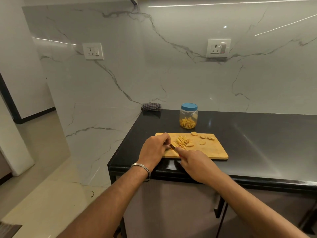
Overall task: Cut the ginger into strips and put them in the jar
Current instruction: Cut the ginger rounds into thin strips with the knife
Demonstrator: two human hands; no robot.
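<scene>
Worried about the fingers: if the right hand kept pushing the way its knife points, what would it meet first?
Probably the left hand: the right hand aims the knife at its fingertips, beside the ginger strips. Depth is unclear.

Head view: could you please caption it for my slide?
Both hands slice ginger strips on a cutting board; lidded jar behind.

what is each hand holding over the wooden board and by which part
The right hand grips a small knife by its red handle. The left hand is curled at the blade tip; whether it pinches ginger cannot be told.
</scene>
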